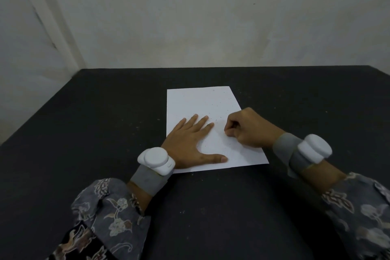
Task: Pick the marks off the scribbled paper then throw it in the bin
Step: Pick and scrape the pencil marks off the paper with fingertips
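Observation:
A white sheet of paper (200,103) lies flat on the black table (105,122), dotted with small dark specks, mostly on its right half. My left hand (191,143) lies flat on the sheet's lower left, fingers straight and spread, thumb out along the near edge. My right hand (249,129) rests on the sheet's right edge with its fingers curled into a loose fist, fingertips down against the paper. Whether it pinches something tiny between the fingertips cannot be made out. No bin is in view.
The table reaches back to a pale wall (211,17) and its left edge runs diagonally beside a white door frame (42,17). A few tiny specks lie scattered on the black surface around the paper. Both wrists wear grey bands with white sensors.

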`<state>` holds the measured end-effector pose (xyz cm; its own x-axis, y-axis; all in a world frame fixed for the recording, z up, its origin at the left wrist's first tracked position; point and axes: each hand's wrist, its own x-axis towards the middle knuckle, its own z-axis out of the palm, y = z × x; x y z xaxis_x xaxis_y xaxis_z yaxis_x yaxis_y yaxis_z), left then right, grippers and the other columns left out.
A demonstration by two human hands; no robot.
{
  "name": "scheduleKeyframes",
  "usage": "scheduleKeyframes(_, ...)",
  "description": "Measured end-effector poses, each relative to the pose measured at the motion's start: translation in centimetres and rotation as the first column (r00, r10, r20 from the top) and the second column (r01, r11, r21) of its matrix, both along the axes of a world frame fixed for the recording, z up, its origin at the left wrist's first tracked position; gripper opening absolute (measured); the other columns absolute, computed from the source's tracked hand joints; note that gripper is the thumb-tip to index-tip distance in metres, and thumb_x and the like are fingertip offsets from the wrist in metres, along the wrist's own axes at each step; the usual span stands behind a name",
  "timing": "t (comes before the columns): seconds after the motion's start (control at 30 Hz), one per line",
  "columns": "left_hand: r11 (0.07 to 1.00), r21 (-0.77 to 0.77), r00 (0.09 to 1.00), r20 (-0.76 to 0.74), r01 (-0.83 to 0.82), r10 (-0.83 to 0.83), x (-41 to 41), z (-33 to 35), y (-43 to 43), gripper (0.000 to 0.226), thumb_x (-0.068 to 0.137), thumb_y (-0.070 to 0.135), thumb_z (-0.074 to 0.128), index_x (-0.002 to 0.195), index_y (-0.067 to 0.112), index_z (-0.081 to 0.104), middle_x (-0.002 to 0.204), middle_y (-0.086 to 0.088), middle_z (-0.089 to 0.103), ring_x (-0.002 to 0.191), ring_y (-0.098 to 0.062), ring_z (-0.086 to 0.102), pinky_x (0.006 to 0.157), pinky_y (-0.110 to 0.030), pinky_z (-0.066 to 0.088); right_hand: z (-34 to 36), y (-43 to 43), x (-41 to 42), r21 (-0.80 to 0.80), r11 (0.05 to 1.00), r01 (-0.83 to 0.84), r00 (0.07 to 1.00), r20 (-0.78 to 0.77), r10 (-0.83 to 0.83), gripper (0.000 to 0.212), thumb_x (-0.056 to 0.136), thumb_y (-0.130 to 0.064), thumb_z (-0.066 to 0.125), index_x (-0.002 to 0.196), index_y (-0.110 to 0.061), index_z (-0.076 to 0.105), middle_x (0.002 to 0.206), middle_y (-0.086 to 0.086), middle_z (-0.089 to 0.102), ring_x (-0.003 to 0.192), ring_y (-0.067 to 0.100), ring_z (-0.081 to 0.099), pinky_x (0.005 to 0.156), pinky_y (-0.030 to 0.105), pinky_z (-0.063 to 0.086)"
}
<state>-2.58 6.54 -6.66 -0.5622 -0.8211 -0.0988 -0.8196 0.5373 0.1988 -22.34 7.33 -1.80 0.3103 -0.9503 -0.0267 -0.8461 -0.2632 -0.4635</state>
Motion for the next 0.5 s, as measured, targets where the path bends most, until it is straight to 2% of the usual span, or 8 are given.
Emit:
scheduleKeyframes(0.1, 1.000, 0.003, 1.000, 0.002, 0.006, -0.006, -0.1, 0.0, 0.0, 0.110, 0.063, 0.092, 0.024, 0.153, 0.033, -0.001, 0.160, 0.013, -0.012, 0.146, -0.010, -0.017, 0.120, -0.039, -0.007, -0.3, 1.1, 0.1, 0.034, 0.997, -0.067, 0.998, 0.007, 0.067, 0.008, 0.088, -0.006, 0.063, 0.091, -0.011, 0.068, 0.088, -0.007, 0.063, 0.080, 0.005, 0.061, 0.069, 0.012, 0.049)
scheduleKeyframes(0.27, 1.000, -0.008, 1.000, 0.005, 0.001, -0.001, -0.1, -0.1, -0.1, 0.112, 0.062, 0.094, 0.022, 0.153, 0.033, 0.000, 0.160, 0.013, -0.012, 0.146, -0.010, -0.016, 0.120, -0.038, -0.008, -0.1, -1.0, -1.2, -0.056, 0.995, 0.082, 0.996, 0.036, -0.080, 0.008, 0.087, -0.002, 0.062, 0.090, -0.005, 0.069, 0.091, 0.004, 0.068, 0.082, 0.013, 0.062, 0.080, 0.029, 0.055)
scheduleKeyframes(0.43, 1.000, -0.001, 1.000, -0.001, 0.001, -0.001, -0.1, 0.0, 0.0, 0.112, 0.061, 0.093, 0.021, 0.153, 0.033, 0.000, 0.160, 0.013, -0.013, 0.146, -0.010, -0.017, 0.120, -0.038, -0.008, -0.4, 1.1, 0.3, 0.009, 0.998, -0.068, 0.998, 0.002, 0.068, 0.007, 0.088, -0.006, 0.063, 0.089, -0.011, 0.068, 0.089, -0.004, 0.065, 0.081, 0.008, 0.061, 0.074, 0.016, 0.051)
scheduleKeyframes(0.5, 1.000, 0.005, 1.000, 0.004, -0.001, 0.001, 0.0, 0.0, -0.1, 0.112, 0.062, 0.094, 0.023, 0.153, 0.033, -0.001, 0.160, 0.013, -0.013, 0.146, -0.010, -0.017, 0.120, -0.039, -0.008, -0.1, 0.2, -0.4, -0.012, 1.000, -0.015, 1.000, -0.015, 0.015, 0.007, 0.088, -0.005, 0.062, 0.091, -0.008, 0.067, 0.091, -0.001, 0.065, 0.084, 0.010, 0.062, 0.078, 0.020, 0.052)
